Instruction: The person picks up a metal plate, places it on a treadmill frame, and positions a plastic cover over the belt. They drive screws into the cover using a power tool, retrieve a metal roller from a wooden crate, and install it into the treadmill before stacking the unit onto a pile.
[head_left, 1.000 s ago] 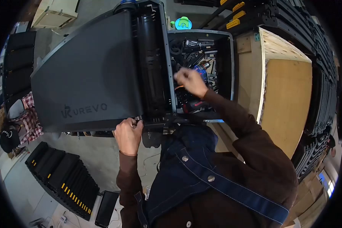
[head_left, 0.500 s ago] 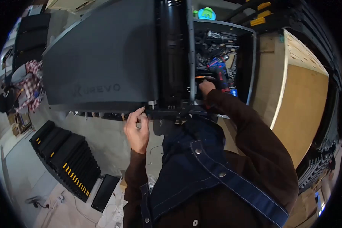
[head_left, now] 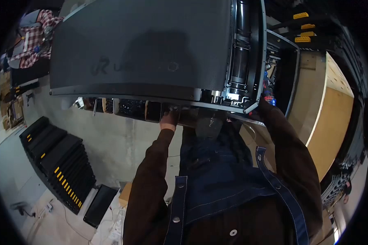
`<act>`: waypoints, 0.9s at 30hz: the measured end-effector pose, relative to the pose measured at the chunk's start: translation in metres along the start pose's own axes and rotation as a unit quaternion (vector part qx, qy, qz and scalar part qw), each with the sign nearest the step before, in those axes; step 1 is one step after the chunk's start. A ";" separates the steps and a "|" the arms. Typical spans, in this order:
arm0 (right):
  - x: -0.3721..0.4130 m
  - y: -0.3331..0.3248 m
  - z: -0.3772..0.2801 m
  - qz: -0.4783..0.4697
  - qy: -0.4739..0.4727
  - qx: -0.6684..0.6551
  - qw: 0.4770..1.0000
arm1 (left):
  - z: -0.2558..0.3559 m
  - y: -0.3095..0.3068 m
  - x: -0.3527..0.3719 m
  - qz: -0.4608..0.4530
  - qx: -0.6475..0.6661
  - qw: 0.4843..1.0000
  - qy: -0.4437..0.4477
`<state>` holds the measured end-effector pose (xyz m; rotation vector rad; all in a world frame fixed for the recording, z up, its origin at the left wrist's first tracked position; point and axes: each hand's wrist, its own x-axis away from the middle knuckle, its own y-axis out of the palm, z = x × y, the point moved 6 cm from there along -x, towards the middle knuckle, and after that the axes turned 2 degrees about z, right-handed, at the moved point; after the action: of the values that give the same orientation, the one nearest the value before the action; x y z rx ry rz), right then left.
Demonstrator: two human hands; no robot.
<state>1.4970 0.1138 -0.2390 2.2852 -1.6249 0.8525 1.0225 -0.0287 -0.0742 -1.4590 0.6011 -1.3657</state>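
Note:
My left hand [head_left: 168,121] reaches under the front edge of the black treadmill [head_left: 110,45], into a row of small parts bins [head_left: 131,107]. Its fingers are lost in the shadow of a dark bin. Past the treadmill's right end frame [head_left: 262,53], my right sleeve [head_left: 276,120] goes down toward a black tray [head_left: 295,77], and the hand itself is hidden behind the frame. Close by it in the tray lies a blue and red power drill [head_left: 268,92]. Black rollers [head_left: 238,61] show in the treadmill's open end section.
A wooden crate [head_left: 335,126] stands on the right. Black panels with yellow marks [head_left: 57,163] are stacked on the floor at left. A person in a checked shirt [head_left: 32,38] is at upper left. Yellow pieces [head_left: 302,38] sit on dark rails at upper right.
My left hand has left the treadmill's edge and gone down into the bins below. My right hand has gone from view behind the frame. The treadmill appears farther right as the view shifts.

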 end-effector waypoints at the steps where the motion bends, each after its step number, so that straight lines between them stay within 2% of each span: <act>1: 0.026 -0.004 -0.032 -0.006 -0.017 0.068 0.998 | -0.002 0.021 -0.017 0.001 -0.051 0.998 0.020; 2: 0.050 -0.006 -0.062 -0.010 -0.030 0.118 0.993 | 0.005 0.020 -0.022 -0.039 -0.048 0.996 0.061; 3: 0.076 -0.003 -0.092 -0.016 -0.043 0.161 0.986 | 0.004 0.024 -0.026 -0.041 -0.035 0.995 0.086; 5: 0.132 0.016 -0.167 -0.038 -0.094 0.382 0.919 | 0.009 0.041 -0.039 -0.159 -0.115 0.966 0.171; 6: 0.175 0.038 -0.218 -0.128 -0.104 0.691 0.704 | 0.010 0.038 -0.039 -0.160 -0.109 0.961 0.196; 8: 0.244 0.065 -0.264 -0.079 -0.194 0.703 0.679 | 0.010 0.035 -0.037 -0.150 -0.118 0.952 0.240; 10: 0.304 0.100 -0.285 -0.182 -0.222 0.665 0.689 | 0.004 0.041 -0.036 -0.128 -0.137 0.943 0.277; 12: 0.352 0.140 -0.305 -0.292 -0.204 0.607 0.710 | 0.004 0.042 -0.035 -0.105 -0.140 0.933 0.313; 14: 0.378 0.167 -0.323 -0.326 -0.211 0.485 0.784 | 0.009 0.040 -0.035 -0.108 -0.129 0.925 0.340; 15: 0.382 0.173 -0.334 -0.317 -0.209 0.489 0.785 | 0.011 0.039 -0.035 -0.118 -0.121 0.920 0.353; 17: 0.390 0.183 -0.356 -0.311 -0.209 0.376 0.848 | 0.014 0.032 -0.037 -0.114 -0.104 0.919 0.362; 18: 0.391 0.185 -0.357 -0.278 -0.212 0.323 0.879 | 0.014 0.028 -0.038 -0.137 -0.124 0.916 0.357; 19: 0.393 0.190 -0.351 -0.272 -0.213 0.324 0.881 | 0.015 0.025 -0.037 -0.160 -0.145 0.911 0.352; 20: 0.388 0.185 -0.331 -0.229 -0.025 0.220 0.948 | 0.017 0.020 -0.035 -0.158 -0.147 0.909 0.357; 21: 0.391 0.181 -0.307 -0.176 0.163 0.104 0.965 | 0.019 0.013 -0.031 -0.152 -0.129 0.910 0.363; 22: 0.395 0.188 -0.297 -0.173 0.161 0.103 0.966 | 0.019 0.011 -0.031 -0.146 -0.111 0.912 0.368; 24: 0.399 0.188 -0.282 -0.057 0.132 -0.055 0.988 | 0.017 0.019 -0.035 -0.123 -0.112 0.911 0.377; 25: 0.405 0.194 -0.279 -0.066 0.133 -0.058 0.987 | 0.007 0.030 -0.035 -0.105 -0.114 0.910 0.385; 26: 0.409 0.198 -0.280 -0.046 0.102 -0.098 0.989 | -0.001 0.036 -0.033 -0.049 -0.074 0.900 0.428; 27: 0.409 0.196 -0.282 -0.026 0.070 -0.135 0.988 | -0.003 0.034 -0.031 -0.033 -0.066 0.896 0.438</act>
<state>1.3154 -0.1476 0.1904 2.0259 -1.5115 0.7130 1.0212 -0.0157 -0.1186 -0.8967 1.2340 -2.0652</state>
